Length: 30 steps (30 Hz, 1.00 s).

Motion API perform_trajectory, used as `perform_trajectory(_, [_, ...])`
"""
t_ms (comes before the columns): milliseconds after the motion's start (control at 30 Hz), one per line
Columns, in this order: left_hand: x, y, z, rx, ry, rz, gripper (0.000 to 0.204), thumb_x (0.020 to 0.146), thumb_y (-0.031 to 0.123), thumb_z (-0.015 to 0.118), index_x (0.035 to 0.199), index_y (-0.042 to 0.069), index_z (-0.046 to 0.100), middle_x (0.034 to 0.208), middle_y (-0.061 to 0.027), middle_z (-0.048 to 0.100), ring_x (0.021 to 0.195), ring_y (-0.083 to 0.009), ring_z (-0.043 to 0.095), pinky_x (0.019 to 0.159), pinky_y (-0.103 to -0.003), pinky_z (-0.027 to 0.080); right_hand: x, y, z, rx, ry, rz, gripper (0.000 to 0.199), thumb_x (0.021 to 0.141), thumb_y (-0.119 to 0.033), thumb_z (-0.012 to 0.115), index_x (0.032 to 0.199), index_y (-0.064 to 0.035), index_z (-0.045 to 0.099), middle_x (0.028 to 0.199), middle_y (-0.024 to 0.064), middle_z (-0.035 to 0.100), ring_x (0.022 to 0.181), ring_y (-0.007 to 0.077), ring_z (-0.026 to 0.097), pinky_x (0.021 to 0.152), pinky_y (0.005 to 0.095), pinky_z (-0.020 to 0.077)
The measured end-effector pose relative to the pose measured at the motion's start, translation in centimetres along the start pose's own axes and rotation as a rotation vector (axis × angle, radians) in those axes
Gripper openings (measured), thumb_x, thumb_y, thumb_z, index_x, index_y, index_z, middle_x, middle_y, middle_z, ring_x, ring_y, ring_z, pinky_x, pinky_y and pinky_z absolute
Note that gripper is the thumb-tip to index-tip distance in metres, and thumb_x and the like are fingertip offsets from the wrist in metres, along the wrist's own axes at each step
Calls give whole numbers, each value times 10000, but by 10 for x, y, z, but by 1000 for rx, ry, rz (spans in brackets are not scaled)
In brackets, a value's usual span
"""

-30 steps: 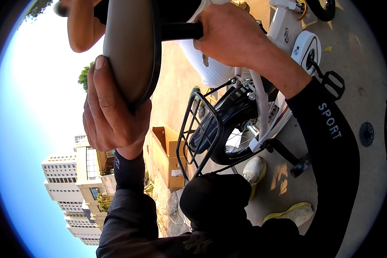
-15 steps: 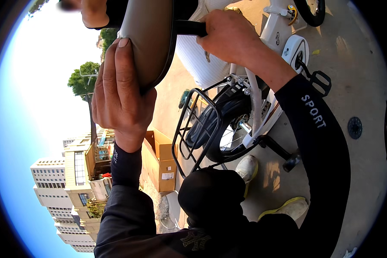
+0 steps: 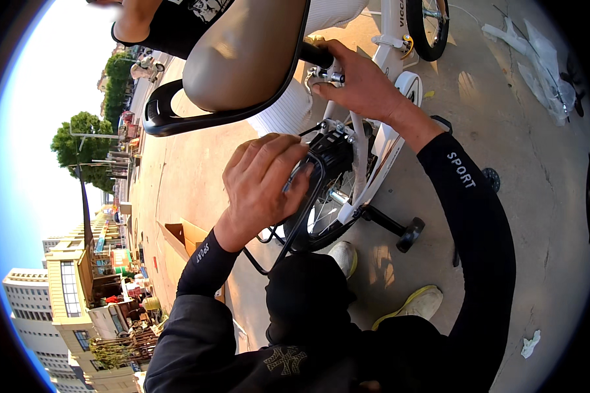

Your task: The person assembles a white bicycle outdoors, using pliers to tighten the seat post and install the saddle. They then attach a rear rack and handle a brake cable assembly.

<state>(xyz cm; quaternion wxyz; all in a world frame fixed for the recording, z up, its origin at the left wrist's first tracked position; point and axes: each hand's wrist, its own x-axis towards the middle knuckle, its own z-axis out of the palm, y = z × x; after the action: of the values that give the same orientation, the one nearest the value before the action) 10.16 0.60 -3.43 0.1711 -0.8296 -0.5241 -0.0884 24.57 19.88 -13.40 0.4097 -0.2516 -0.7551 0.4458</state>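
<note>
A brown padded bicycle saddle (image 3: pixel 239 56) with a black rim and a black loop at its rear fills the upper middle. Its black seat post (image 3: pixel 316 55) runs into the white bicycle frame (image 3: pixel 393 23). My right hand (image 3: pixel 367 85) is closed round the metal seat clamp (image 3: pixel 334 76), where the post enters the frame. Off the saddle, my left hand (image 3: pixel 261 178) hovers with loosely bent fingers, thumb apart, in front of the black rear rack (image 3: pixel 321 173). Nothing shows in it. Behind that hand, part of the rack and rear wheel (image 3: pixel 321 223) is hidden.
Another person in a black top (image 3: pixel 183 26) and pale ribbed trousers (image 3: pixel 285 108) is beyond the saddle. A cardboard box (image 3: pixel 185 237) stands behind my left forearm. Clear plastic wrapping (image 3: pixel 537 62) lies on the ground at far right. My shoes (image 3: pixel 421 306) are beside the rear wheel.
My left hand has let go of the saddle and moved down to the right, by the rack. My right hand has shifted from the seat post to the clamp. More of the saddle shows.
</note>
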Motion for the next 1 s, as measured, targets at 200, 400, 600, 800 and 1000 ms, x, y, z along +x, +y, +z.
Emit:
perform_trajectory(200, [68,-49,85,-653,-52,-326,674,953,325,737,1437,-43,446,1402,-197,557,1304,-271,560,1033,-431,501,-2,36,7,23,100,-58,613,850,-203,733,1404,-82,502,1218,159,676,1146,306,656,992,395,504])
perform_trajectory(400, [77,-52,100,-872,-21,-307,484,963,181,691,1364,-34,527,1293,-172,637,1202,-237,625,964,-368,517,-14,2,-8,-271,90,-51,596,839,-229,743,1366,-59,522,1089,187,717,1038,371,696,919,427,542])
perform_trajectory(600, [68,-66,116,-622,164,-130,356,933,54,643,1273,-30,581,1165,-156,683,1066,-208,648,900,-346,517,7,-26,20,62,292,-263,555,883,-277,710,1329,-1,530,1119,224,708,1021,408,686,896,442,552])
perform_trajectory(800, [69,-101,119,-766,-33,-185,310,909,24,672,1216,-12,655,1143,-129,724,1050,-236,695,951,-356,530,29,-12,0,-208,-13,-121,316,1015,-219,640,1224,18,639,1063,160,734,1007,241,713,879,347,557])
perform_trajectory(1000, [74,-164,152,-1217,-177,-207,359,934,196,756,1265,75,688,1196,-125,710,1090,-207,673,1029,-338,517,33,-33,-18,-8,-207,-274,286,988,-138,623,1234,3,664,1155,183,727,1097,277,691,966,382,529])
